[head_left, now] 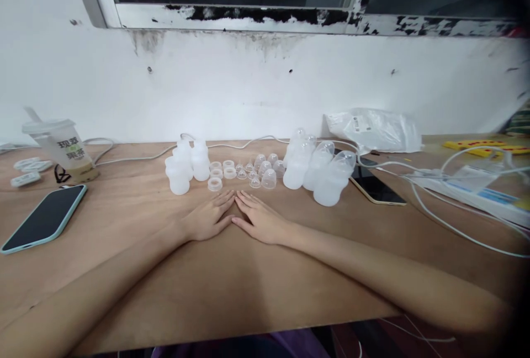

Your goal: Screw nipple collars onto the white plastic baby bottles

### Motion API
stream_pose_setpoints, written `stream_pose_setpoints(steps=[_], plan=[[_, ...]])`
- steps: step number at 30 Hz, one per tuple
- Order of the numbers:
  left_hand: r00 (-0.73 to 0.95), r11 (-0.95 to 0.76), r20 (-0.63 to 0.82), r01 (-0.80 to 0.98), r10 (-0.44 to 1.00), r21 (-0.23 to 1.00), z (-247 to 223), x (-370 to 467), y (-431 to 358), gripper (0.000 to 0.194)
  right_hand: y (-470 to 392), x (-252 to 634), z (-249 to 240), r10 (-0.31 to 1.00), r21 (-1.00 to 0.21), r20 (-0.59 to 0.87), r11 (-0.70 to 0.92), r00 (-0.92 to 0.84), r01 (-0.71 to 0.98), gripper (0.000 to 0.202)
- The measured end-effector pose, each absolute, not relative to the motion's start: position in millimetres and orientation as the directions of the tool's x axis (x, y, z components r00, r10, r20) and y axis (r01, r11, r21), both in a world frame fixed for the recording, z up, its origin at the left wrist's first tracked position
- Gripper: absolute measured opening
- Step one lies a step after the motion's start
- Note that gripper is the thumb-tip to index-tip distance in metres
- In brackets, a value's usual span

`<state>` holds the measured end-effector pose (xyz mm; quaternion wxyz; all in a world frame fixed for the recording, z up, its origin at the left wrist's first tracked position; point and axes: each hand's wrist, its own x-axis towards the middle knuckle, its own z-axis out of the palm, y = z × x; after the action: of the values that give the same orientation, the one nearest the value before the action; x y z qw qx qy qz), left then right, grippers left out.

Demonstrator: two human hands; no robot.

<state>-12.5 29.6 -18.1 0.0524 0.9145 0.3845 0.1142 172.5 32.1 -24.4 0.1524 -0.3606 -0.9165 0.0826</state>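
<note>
I have the white rings [215, 184] grouped on the table [248, 291], each a short, cloudy band with a wide hole through its middle. Just left of the rings stand the open bottles [179, 182], milky white and waisted. Just right of the rings sit small clear teats [255, 182], broad at the base and narrow on top, and then clear domed caps [269, 180]. Farther right of the rings stand the capped bottles [326, 191], the same milky white under see-through domes.

In front of the rings I see the left hand [208, 219] and right hand [264, 220], palms down on the table. Their fingers are stretched out flat, tips of the two hands meeting or nearly so, and neither has hold of anything.

Well left of the rings, a drink cup [68, 153] carries dark Chinese characters; I read them as 现萃 over 果茶. Behind and right of the rings, a plastic bag [375, 132] bears a small label, its print too fine for me.

The bottles overlap one another, so I can't count them surely. Far right of the rings, a power strip [492, 195] is blurred and crossed by cables. Both forearms run out of my view, the right one into a dark edge.
</note>
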Motion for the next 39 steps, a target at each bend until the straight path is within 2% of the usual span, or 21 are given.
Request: stream_pose_setpoints(steps=[7, 15, 28, 32, 36, 39], plan=[[0.665, -0.691, 0.186, 0.696, 0.723, 0.196, -18, -11, 31, 0.051, 33, 173, -19, 0.666, -0.240, 0.273, 0.746, -0.694, 0.621, 0.059], [0.663, -0.687, 0.182, 0.698, 0.726, 0.202, -18, -11, 31, 0.053, 33, 172, -20, 0.670, -0.131, 0.239, 0.739, -0.702, 0.661, 0.061], [0.665, -0.695, 0.201, 0.687, 0.719, 0.212, -20, -13, 33, 0.052, 34, 172, -20, 0.665, -0.123, 0.238, 0.744, -0.708, 0.657, 0.060], [0.665, -0.701, 0.224, 0.690, 0.712, 0.180, -19, -12, 31, 0.050, 32, 173, -19, 0.651, -0.089, 0.277, 0.750, -0.707, 0.656, 0.056], [0.607, -0.662, 0.319, 0.744, 0.728, 0.094, -15, -11, 31, 0.032, 34, 175, -13, 0.624, -0.009, 0.333, 0.751, -0.707, 0.660, 0.038], [0.547, -0.595, 0.373, 0.803, 0.749, 0.019, -12, -11, 31, 0.025, 40, 179, -9, 0.669, -0.005, 0.328, 0.707, -0.667, 0.707, 0.029]])
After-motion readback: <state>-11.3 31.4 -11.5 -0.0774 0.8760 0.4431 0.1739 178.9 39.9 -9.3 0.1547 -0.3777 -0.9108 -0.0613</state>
